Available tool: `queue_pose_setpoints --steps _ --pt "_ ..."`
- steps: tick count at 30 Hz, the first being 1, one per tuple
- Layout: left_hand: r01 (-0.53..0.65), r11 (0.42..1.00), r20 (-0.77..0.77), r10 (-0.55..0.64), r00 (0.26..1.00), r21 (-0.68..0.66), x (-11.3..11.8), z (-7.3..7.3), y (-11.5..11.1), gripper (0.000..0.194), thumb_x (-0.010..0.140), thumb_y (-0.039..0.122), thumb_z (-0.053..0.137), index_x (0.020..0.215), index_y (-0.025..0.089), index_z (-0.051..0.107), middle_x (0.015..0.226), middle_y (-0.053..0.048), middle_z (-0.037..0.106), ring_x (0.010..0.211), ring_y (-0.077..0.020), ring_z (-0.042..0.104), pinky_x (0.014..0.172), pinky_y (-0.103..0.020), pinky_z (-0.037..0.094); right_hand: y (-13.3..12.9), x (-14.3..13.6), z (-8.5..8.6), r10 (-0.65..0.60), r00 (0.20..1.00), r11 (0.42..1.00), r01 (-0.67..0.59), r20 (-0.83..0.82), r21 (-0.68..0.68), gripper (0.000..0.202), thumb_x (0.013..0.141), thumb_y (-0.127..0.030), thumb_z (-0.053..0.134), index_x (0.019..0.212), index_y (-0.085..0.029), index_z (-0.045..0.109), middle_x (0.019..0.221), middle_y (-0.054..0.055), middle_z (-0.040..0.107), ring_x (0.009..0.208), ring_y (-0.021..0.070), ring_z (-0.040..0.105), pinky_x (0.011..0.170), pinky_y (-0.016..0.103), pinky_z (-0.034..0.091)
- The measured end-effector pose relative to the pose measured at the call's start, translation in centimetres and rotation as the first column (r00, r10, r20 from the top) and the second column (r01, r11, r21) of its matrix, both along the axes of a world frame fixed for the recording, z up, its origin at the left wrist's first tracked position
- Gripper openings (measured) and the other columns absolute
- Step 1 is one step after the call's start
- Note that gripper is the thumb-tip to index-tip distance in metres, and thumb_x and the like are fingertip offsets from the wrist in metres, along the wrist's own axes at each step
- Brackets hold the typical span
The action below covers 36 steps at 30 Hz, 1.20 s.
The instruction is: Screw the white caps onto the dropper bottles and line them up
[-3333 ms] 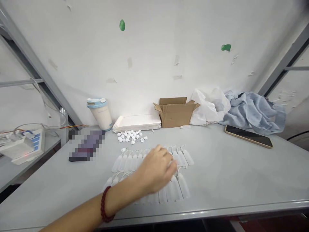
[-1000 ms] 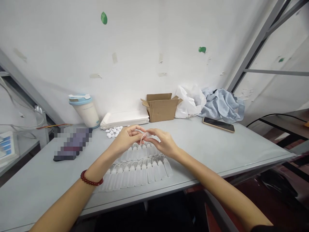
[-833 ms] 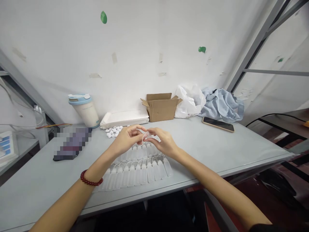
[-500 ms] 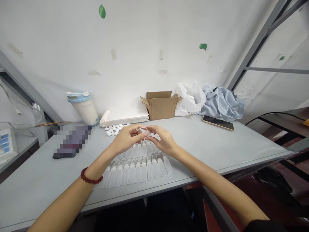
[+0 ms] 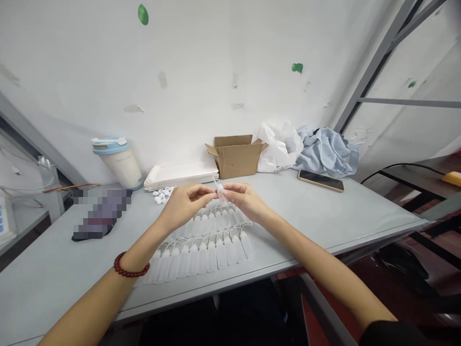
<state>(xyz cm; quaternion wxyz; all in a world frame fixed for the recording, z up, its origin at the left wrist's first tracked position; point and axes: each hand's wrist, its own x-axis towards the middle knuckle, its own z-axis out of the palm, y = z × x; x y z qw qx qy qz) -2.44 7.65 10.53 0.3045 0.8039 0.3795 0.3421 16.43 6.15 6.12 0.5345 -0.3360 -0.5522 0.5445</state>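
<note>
My right hand (image 5: 247, 199) pinches a small translucent bottle (image 5: 221, 192) with a white cap and thin tube pointing up. The fingertips of my left hand (image 5: 187, 204) are closed against the bottle's cap end from the left. Below the hands, two rows of similar translucent bottles with thin curved tubes lie on the grey table (image 5: 302, 216); the front row (image 5: 201, 259) is nearer the table edge, and the back row (image 5: 212, 223) is partly hidden by my hands. A pile of small white caps (image 5: 163, 194) lies behind my left hand.
Along the wall stand a cup with a blue lid (image 5: 120, 163), a stack of white sheets or trays (image 5: 180, 175), an open cardboard box (image 5: 237, 159), a white plastic bag (image 5: 277, 149) and blue cloth (image 5: 324, 151). A phone (image 5: 320, 181) lies at right, a blurred dark item (image 5: 103, 216) at left.
The bottle between my hands is now upright and its white cap and tube show more clearly. My left fingers have shifted at the cap. The whole view has moved slightly.
</note>
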Motion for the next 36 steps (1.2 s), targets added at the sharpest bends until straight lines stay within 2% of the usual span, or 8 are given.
queue_pose_setpoints --steps 3,7,13,18,21,25,28,36 --pt "0.025 0.959 -0.027 -0.018 0.999 0.283 0.8 0.5 0.1 0.017 0.084 0.031 0.058 0.086 0.017 0.069 0.085 -0.005 0.070 0.071 -0.0164 0.061 0.062 -0.027 0.049 0.4 0.4 0.1 0.086 0.990 0.993 -0.094 -0.111 -0.066 0.023 0.078 -0.036 0.068 0.092 -0.018 0.072 0.094 0.007 0.074 0.093 0.0178 0.065 0.091 0.034 0.046" --pt "0.202 0.800 -0.199 -0.105 0.974 0.565 1.9 0.5 0.9 0.018 0.086 0.026 0.055 0.098 0.016 0.064 0.103 -0.010 0.066 0.096 -0.0225 0.060 0.082 -0.036 0.049 0.6 0.7 0.4 0.070 0.970 0.989 -0.097 -0.231 -0.109 0.022 0.072 -0.033 0.074 0.088 -0.018 0.072 0.095 0.007 0.074 0.096 0.0198 0.066 0.093 0.035 0.045" --pt "0.296 0.705 -0.298 -0.124 0.946 0.645 3.0 0.0 2.1 0.033 0.085 0.030 0.062 0.114 0.014 0.056 0.117 -0.015 0.060 0.111 -0.0287 0.053 0.092 -0.046 0.044 0.7 1.4 0.7 0.060 0.943 0.989 -0.101 -0.327 -0.109 0.022 0.071 -0.029 0.075 0.090 -0.018 0.073 0.097 0.008 0.073 0.102 0.0214 0.065 0.095 0.035 0.046" --pt "0.261 0.668 -0.286 -0.075 0.955 0.697 3.7 -0.2 2.0 0.034 0.085 0.026 0.060 0.116 0.014 0.054 0.115 -0.015 0.061 0.108 -0.0295 0.051 0.090 -0.047 0.044 0.9 2.1 0.7 0.078 0.937 0.992 -0.109 -0.341 -0.070 0.020 0.072 -0.028 0.074 0.089 -0.018 0.072 0.092 0.005 0.073 0.096 0.0199 0.066 0.092 0.033 0.047" --pt "0.287 0.676 -0.310 -0.091 0.946 0.679 4.1 0.1 1.1 0.036 0.082 0.025 0.061 0.116 0.013 0.055 0.113 -0.014 0.061 0.107 -0.0299 0.050 0.090 -0.046 0.044 1.6 3.0 0.8 0.042 0.952 0.985 -0.091 -0.303 -0.149 0.024 0.080 -0.038 0.064 0.080 -0.015 0.071 0.079 0.005 0.071 0.078 0.0188 0.068 0.077 0.030 0.051" --pt "0.436 0.749 -0.395 -0.251 0.884 0.499 4.8 0.0 -1.4 0.036 0.080 0.025 0.062 0.115 0.017 0.057 0.112 -0.011 0.062 0.107 -0.0295 0.049 0.091 -0.045 0.044 2.9 4.9 0.9 -0.257 0.934 0.934 0.174 -0.249 -0.313 0.040 0.090 -0.042 0.048 0.065 -0.015 0.063 0.061 0.003 0.064 0.052 0.0124 0.060 0.063 0.026 0.048" --pt "0.575 0.747 -0.458 -0.405 0.791 0.333 5.5 -0.6 -3.4 0.034 0.078 0.023 0.063 0.112 0.017 0.059 0.109 -0.011 0.063 0.104 -0.0286 0.050 0.087 -0.041 0.046 3.4 6.1 0.8 -0.411 0.893 0.872 0.328 -0.181 -0.362 0.038 0.093 -0.035 0.043 0.064 -0.015 0.059 0.056 0.001 0.060 0.045 0.0102 0.054 0.058 0.025 0.045" --pt "0.658 0.731 -0.576 -0.463 0.673 0.181 7.2 -2.1 -5.2 0.030 0.075 0.030 0.066 0.099 0.012 0.064 0.086 -0.009 0.062 0.088 -0.0255 0.051 0.077 -0.036 0.047 3.2 6.2 0.7 -0.412 0.902 0.876 0.353 -0.128 -0.330 0.034 0.092 -0.029 0.045 0.065 -0.014 0.059 0.057 0.001 0.059 0.044 0.0083 0.051 0.053 0.023 0.041"
